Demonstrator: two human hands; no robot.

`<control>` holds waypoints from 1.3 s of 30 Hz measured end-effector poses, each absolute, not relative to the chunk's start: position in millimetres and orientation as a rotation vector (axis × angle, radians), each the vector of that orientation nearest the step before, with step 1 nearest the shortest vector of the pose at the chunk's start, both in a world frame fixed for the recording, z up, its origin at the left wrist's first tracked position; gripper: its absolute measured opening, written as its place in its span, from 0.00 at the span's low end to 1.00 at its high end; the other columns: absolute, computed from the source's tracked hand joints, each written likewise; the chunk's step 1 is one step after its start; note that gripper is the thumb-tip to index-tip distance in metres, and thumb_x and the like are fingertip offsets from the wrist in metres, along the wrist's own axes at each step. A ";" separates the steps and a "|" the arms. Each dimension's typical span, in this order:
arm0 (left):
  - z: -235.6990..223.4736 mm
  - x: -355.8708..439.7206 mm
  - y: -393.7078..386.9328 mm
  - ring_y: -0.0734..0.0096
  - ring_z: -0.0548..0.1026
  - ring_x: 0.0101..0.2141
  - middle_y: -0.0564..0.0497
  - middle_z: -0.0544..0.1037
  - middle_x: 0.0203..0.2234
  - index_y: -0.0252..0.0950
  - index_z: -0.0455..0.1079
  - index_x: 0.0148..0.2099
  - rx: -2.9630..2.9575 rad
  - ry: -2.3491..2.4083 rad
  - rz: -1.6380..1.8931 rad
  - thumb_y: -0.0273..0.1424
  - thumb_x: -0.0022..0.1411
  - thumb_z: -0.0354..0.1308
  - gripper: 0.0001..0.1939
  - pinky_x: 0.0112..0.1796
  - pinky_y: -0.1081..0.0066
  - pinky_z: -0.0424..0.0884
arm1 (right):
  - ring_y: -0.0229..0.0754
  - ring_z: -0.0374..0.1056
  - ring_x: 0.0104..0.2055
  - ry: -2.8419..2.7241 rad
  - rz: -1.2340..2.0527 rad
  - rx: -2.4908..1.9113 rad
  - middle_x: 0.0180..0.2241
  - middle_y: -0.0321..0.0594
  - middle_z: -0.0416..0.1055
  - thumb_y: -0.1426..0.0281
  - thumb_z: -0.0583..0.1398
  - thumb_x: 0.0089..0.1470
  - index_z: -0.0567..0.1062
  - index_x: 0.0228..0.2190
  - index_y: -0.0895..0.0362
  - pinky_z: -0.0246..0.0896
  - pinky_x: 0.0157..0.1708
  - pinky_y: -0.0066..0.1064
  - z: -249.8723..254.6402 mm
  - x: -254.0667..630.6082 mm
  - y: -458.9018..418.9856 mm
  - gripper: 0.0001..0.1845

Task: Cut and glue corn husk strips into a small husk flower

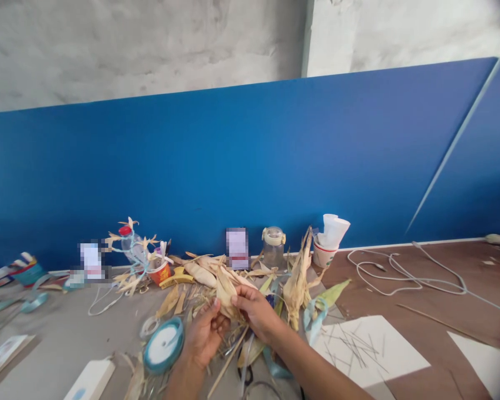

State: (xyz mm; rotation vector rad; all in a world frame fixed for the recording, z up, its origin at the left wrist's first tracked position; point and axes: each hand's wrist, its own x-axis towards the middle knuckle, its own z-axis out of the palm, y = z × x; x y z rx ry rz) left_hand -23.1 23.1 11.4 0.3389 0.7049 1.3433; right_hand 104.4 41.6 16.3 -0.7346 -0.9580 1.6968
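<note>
A pale dried corn husk (225,286) stands between my two hands, its pointed end up. My right hand (252,308) pinches its right side between thumb and fingers. On the lower left, my left hand (208,330) holds the same husk with thumb and curled fingers. More dried husks (200,272) lie heaped behind it. To the right a tied bundle of husks (295,286) stands upright, with a green husk and a light blue ribbon (314,316) beside it. Left of my left hand lies a spool of blue ribbon (164,345).
Behind stand a clear jar (273,247), a cup with white paper cups (327,253), a red cup of pens (160,272) and a bottle with husk flowers (131,247). A white sheet with thin sticks (370,347) lies right, below a white cable (404,286). A blue partition (250,161) closes the back.
</note>
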 end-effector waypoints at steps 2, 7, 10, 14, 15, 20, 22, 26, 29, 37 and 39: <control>10.7 -22.0 24.4 0.88 0.53 0.12 0.65 0.58 0.11 0.33 0.61 0.23 0.334 0.726 1.383 0.26 0.38 0.72 0.19 0.16 0.82 0.53 | 0.29 0.47 0.16 -0.917 1.666 -0.752 0.14 0.26 0.58 0.63 0.65 0.35 0.67 0.19 0.58 0.39 0.19 0.24 13.8 103.5 43.8 0.13; 6.8 -19.9 26.9 0.88 0.54 0.13 0.65 0.59 0.11 0.33 0.65 0.26 0.394 0.797 1.473 0.28 0.38 0.72 0.17 0.15 0.81 0.52 | 0.29 0.47 0.17 -0.959 1.536 -0.848 0.13 0.26 0.57 0.66 0.64 0.35 0.67 0.18 0.58 0.39 0.19 0.24 13.5 104.2 45.6 0.11; 6.0 -20.5 26.8 0.87 0.54 0.13 0.64 0.59 0.11 0.33 0.65 0.26 0.442 0.806 1.480 0.29 0.39 0.72 0.16 0.16 0.81 0.52 | 0.28 0.47 0.16 -0.929 1.546 -0.844 0.13 0.25 0.57 0.66 0.64 0.35 0.67 0.18 0.58 0.40 0.19 0.24 13.2 105.6 45.5 0.12; 8.0 -21.4 25.2 0.88 0.53 0.13 0.64 0.58 0.12 0.33 0.64 0.24 0.452 0.758 1.397 0.27 0.39 0.71 0.17 0.17 0.81 0.52 | 0.29 0.49 0.16 -0.819 1.645 -0.793 0.14 0.25 0.58 0.61 0.66 0.35 0.66 0.20 0.57 0.42 0.18 0.23 12.5 107.0 45.0 0.16; 8.7 -21.1 24.6 0.88 0.53 0.13 0.64 0.58 0.12 0.33 0.64 0.24 0.444 0.746 1.380 0.27 0.39 0.72 0.17 0.17 0.81 0.52 | 0.29 0.51 0.16 -0.792 1.666 -0.780 0.14 0.26 0.60 0.60 0.67 0.35 0.66 0.20 0.57 0.44 0.18 0.23 12.5 107.5 44.8 0.17; 11.1 -17.5 23.6 0.88 0.52 0.13 0.64 0.58 0.12 0.33 0.65 0.25 0.456 0.773 1.384 0.27 0.37 0.72 0.17 0.16 0.81 0.51 | 0.32 0.58 0.17 -0.746 1.801 -0.758 0.15 0.28 0.65 0.59 0.69 0.33 0.67 0.21 0.58 0.51 0.21 0.25 11.1 110.2 45.8 0.20; 12.1 -16.8 23.5 0.88 0.52 0.13 0.64 0.58 0.12 0.32 0.65 0.25 0.474 0.792 1.399 0.27 0.37 0.72 0.17 0.16 0.81 0.50 | 0.33 0.59 0.17 -0.756 1.843 -0.748 0.15 0.29 0.67 0.60 0.69 0.32 0.68 0.21 0.58 0.52 0.21 0.25 9.9 110.9 47.0 0.20; 14.1 -15.5 20.9 0.87 0.53 0.14 0.63 0.59 0.12 0.33 0.62 0.23 0.504 0.757 1.382 0.31 0.39 0.72 0.19 0.17 0.81 0.51 | 0.33 0.60 0.17 -0.751 1.834 -0.747 0.15 0.30 0.68 0.59 0.69 0.32 0.69 0.21 0.58 0.52 0.21 0.25 8.4 110.9 48.0 0.20; 14.1 -12.2 17.8 0.87 0.53 0.14 0.62 0.59 0.12 0.34 0.59 0.21 0.492 0.737 1.321 0.35 0.40 0.71 0.21 0.18 0.80 0.53 | 0.33 0.60 0.18 -0.783 1.822 -0.746 0.16 0.31 0.68 0.59 0.69 0.32 0.69 0.20 0.58 0.52 0.23 0.26 8.7 110.1 46.3 0.20; 16.6 -19.6 22.8 0.88 0.52 0.12 0.65 0.57 0.10 0.35 0.56 0.20 0.392 0.803 1.419 0.27 0.36 0.72 0.23 0.16 0.81 0.52 | 0.32 0.56 0.19 -0.971 1.701 -0.840 0.18 0.30 0.63 0.53 0.63 0.42 0.72 0.24 0.58 0.49 0.23 0.26 10.4 120.2 49.1 0.20; 17.2 -24.6 24.5 0.87 0.53 0.12 0.65 0.57 0.10 0.35 0.55 0.20 0.349 0.788 1.456 0.26 0.37 0.72 0.23 0.15 0.81 0.53 | 0.34 0.61 0.24 -0.987 1.750 -0.822 0.24 0.34 0.68 0.52 0.62 0.43 0.73 0.29 0.58 0.52 0.26 0.26 12.1 123.5 48.8 0.21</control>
